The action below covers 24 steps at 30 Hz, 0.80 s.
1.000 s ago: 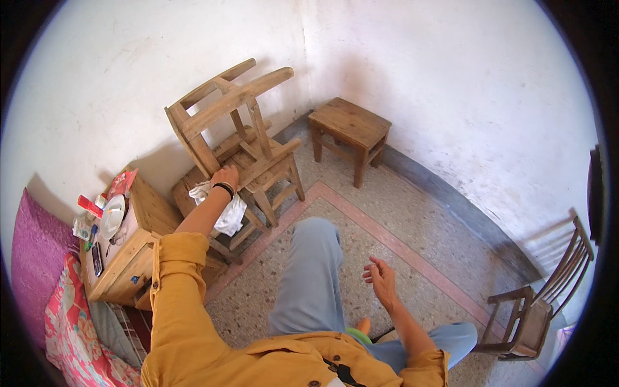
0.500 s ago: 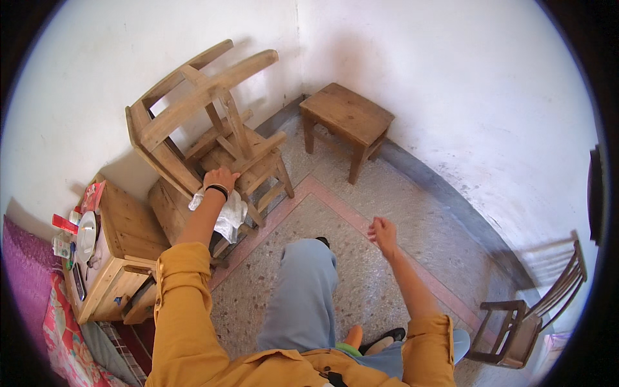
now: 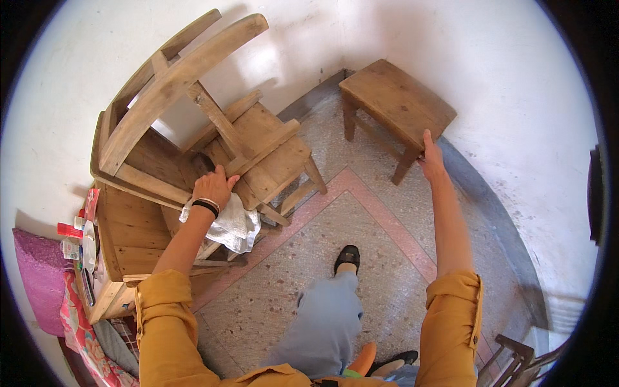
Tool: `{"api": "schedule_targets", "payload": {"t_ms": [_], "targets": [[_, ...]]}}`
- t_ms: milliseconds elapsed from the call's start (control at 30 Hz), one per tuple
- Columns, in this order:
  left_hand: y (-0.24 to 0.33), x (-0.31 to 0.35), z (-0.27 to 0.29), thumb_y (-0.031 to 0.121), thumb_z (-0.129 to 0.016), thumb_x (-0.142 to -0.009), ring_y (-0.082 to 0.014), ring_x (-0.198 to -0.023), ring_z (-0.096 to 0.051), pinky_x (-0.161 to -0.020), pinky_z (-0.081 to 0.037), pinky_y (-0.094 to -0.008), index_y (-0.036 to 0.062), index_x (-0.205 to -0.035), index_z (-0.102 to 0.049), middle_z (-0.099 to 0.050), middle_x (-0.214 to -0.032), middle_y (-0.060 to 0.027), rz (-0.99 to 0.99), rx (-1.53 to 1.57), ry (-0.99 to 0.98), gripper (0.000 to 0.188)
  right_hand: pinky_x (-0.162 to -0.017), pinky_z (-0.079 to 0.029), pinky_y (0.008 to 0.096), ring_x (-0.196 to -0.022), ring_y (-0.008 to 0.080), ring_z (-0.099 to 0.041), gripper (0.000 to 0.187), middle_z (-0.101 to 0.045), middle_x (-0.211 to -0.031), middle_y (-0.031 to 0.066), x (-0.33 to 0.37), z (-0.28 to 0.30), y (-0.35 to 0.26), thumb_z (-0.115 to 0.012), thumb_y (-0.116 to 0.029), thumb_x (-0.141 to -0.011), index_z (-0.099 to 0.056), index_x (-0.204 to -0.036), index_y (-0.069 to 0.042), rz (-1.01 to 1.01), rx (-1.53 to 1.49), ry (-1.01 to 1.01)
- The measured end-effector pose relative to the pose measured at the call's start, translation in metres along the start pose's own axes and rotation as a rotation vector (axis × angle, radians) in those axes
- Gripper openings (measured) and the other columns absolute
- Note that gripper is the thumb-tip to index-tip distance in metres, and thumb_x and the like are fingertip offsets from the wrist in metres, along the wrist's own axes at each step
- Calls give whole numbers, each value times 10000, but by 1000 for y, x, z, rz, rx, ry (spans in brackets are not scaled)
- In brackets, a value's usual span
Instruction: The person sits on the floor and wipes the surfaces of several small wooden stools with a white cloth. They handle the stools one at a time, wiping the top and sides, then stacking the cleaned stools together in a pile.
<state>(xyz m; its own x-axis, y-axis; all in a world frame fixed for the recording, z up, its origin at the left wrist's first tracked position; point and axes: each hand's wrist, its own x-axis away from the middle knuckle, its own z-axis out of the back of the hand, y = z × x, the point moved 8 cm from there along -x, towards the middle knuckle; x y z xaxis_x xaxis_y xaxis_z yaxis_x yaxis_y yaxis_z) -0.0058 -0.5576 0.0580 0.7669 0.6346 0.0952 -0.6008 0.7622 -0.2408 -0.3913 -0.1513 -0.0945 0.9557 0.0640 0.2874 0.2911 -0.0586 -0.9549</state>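
Left hand (image 3: 214, 189): fingers bent over wood, white cloth (image 3: 235, 227) bunched under palm and hanging below; I can't tell whether they pinch the cloth or only press it. Dark bands (image 3: 207, 205) on that wrist, just behind the fingers. Right hand (image 3: 432, 158): thumb on top, fingers below, grasping the near corner of the stool (image 3: 400, 100). Stool upright, stretching away ahead of those fingers, far side by the wall. Just ahead of the left fingers and to their right, a low seat (image 3: 284, 158). Tipped chair (image 3: 169, 90) rises ahead of the left fingers, off to their left, over the low seat. Between the two hands but nearer the person's body, a dark shoe (image 3: 348, 258) on speckled floor. Cabinet (image 3: 132, 226) left of the left fingers; beyond it, a red box (image 3: 69, 230) and purple cushion (image 3: 42, 274). Well behind the right fingers, off right: dark chair (image 3: 523, 351), partly cut off.
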Motion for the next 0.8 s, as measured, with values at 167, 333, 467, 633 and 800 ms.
{"api": "schedule_targets", "payload": {"t_ms": [167, 333, 467, 633, 800], "targets": [[5, 0, 5, 515, -378, -925, -366, -794, -633, -717, -501, -440, 1, -946, -478, -634, -808, -224, -35, -65, 91, 524, -815, -387, 427, -1038, 250, -511, 589, -579, -1160, 74, -22, -14, 12, -743, -397, -743, -541, -1188, -69, -109, -227, -103], [7, -1, 2, 522, -378, -922, -363, -827, -636, -720, -506, -436, 12, -959, -489, -645, -842, -221, -10, -58, 51, 523, -793, -392, 390, -1009, 228, -532, 514, -597, -1139, 67, 29, 14, 25, -761, -288, -744, -561, -1162, -65, -15, -358, -24], [4, -1, 4, 527, -387, -917, -352, -867, -640, -744, -512, -425, 15, -990, -502, -655, -865, -208, 28, -34, 53, 530, -898, -428, 377, -1079, 238, -534, 464, -577, -1176, 83, 113, 80, 46, -706, -166, -796, -528, -1197, -15, -38, -552, -2], [-14, -3, -14, 497, -437, -909, -341, -908, -634, -767, -518, -408, 16, -1121, -486, -608, -1024, -206, 25, -43, 76, 528, -960, -425, 387, -1092, 253, -540, 483, -562, -1202, 98, 250, 203, 74, -668, -116, -811, -479, -1238, 8, -38, -627, 163], [36, 42, 47, 336, -549, -885, -364, -911, -609, -765, -515, -426, 68, -1343, -350, -411, -1220, -177, -52, 107, 226, 567, -951, -433, 387, -1091, 253, -541, 460, -571, -1187, 100, 394, 338, 112, -653, -153, -829, -488, -1226, 10, 9, -742, 422]]}}
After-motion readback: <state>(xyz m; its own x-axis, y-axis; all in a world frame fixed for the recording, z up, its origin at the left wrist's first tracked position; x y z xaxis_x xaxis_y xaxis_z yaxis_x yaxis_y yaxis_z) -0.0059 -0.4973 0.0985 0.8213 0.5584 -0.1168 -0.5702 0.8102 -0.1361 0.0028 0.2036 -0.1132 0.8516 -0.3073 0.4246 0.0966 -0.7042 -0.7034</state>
